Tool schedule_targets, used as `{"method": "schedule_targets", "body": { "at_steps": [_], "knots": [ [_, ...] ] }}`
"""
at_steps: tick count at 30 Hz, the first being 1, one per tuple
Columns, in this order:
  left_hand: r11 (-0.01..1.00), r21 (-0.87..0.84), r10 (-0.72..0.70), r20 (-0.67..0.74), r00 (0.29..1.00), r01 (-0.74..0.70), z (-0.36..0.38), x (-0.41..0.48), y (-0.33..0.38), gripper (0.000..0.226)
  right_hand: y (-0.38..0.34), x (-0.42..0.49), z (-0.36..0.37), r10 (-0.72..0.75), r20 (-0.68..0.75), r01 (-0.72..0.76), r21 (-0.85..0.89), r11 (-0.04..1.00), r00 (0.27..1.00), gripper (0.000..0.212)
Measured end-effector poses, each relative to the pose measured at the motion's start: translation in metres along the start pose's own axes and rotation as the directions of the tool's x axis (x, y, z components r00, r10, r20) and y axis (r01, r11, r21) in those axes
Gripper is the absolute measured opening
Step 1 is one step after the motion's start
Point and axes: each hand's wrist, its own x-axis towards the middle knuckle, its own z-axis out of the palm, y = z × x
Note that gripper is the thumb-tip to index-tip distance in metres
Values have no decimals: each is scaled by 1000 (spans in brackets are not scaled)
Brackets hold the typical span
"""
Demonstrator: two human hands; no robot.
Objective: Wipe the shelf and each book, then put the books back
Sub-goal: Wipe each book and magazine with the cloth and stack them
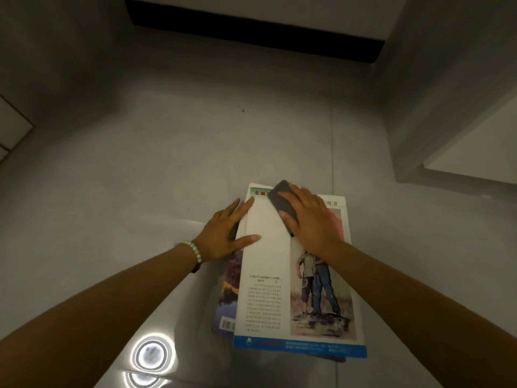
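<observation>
A stack of thin books lies on the grey tiled floor. The top book has a white cover with a painting of two standing figures and a blue strip along its near edge. A darker book with a barcode sticks out beneath it on the left. My right hand presses a dark grey cloth flat on the top book's far end, fingers straight. My left hand, with a bead bracelet on the wrist, rests flat on the book's left edge, thumb on the cover.
The glossy floor reflects a round ceiling light near my left forearm. A white cabinet with a dark recessed base stands at the far side. Another white panel rises at the right.
</observation>
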Motion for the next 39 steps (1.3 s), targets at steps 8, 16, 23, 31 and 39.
{"method": "schedule_targets", "body": {
  "at_steps": [8,16,23,31,39],
  "knots": [
    [994,109,-1,93,996,-9,-13,-2,-5,121,-20,21,11,-199,77,202,-25,979,977,52],
    [989,146,0,93,996,-13,-18,-1,1,134,-20,2,10,-284,108,290,-49,956,953,58],
    [987,148,-77,139,987,56,-19,-1,6,99,12,-22,9,20,-30,-22,-68,997,999,66],
    [992,-33,-123,54,991,125,-7,0,19,51,-6,-64,33,-236,12,237,-43,971,972,54],
    [972,58,-233,76,969,229,-9,3,21,93,-53,-117,55,-458,61,461,-48,886,887,53]
  ]
}}
